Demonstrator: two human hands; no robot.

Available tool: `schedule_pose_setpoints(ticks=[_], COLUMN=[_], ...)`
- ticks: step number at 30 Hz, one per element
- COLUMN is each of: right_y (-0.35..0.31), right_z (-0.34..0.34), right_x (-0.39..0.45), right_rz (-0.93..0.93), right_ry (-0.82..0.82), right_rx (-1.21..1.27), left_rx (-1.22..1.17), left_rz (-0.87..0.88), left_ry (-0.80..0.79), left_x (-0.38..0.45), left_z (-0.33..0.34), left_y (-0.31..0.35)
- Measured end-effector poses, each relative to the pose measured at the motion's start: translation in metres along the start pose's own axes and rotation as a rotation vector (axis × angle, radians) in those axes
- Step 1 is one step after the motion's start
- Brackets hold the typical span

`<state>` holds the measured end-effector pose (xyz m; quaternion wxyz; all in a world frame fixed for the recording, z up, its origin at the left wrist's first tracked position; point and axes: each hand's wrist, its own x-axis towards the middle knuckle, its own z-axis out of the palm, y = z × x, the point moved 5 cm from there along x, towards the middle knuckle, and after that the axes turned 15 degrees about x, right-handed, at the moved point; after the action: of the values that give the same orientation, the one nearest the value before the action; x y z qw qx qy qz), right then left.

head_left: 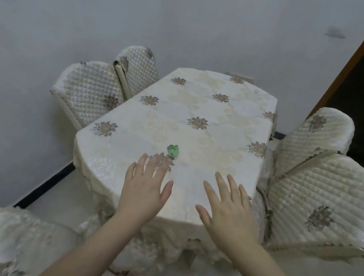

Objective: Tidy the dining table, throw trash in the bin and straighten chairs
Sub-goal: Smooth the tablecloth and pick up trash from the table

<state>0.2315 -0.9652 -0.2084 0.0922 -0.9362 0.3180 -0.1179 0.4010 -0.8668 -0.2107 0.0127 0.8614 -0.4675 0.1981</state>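
A small crumpled green wrapper [172, 151] lies on the dining table [202, 122], which is covered by a cream cloth with flower prints. My left hand [145, 186] hovers flat over the table's near end, fingers straight and spread, fingertips just short of the wrapper. To its right my right hand [228, 206] is likewise flat and spread, holding nothing. Two quilted chairs [88, 91] stand at the table's left side and two more [323, 199] at its right. A further covered chair [19, 238] sits at the near left corner.
A plain white wall runs behind and left of the table. A dark doorway with a brown frame [358, 58] opens at the upper right. Pale tiled floor [54, 192] shows around the table, with a black skirting strip along the left wall.
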Motion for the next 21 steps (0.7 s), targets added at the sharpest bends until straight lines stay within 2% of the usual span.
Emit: schedule_pose_setpoints(ticks=[6,15,21], right_y=[0.006,0.049,0.089], right_z=[0.021,0.060,0.089], right_x=[0.052,0.142,0.205], right_rz=[-0.009,-0.066,-0.086], right_ry=[-0.022,-0.094,-0.153], right_rx=[0.017,0.079,0.142], left_rx=[-0.030,-0.059,-0.012], left_rz=[0.006,0.031,0.009], left_ry=[-0.045,-0.106,-0.261], left_x=[0.048,0.118,0.169], left_z=[0.040,0.104,0.171], left_y=[-0.004,0.020,0.037])
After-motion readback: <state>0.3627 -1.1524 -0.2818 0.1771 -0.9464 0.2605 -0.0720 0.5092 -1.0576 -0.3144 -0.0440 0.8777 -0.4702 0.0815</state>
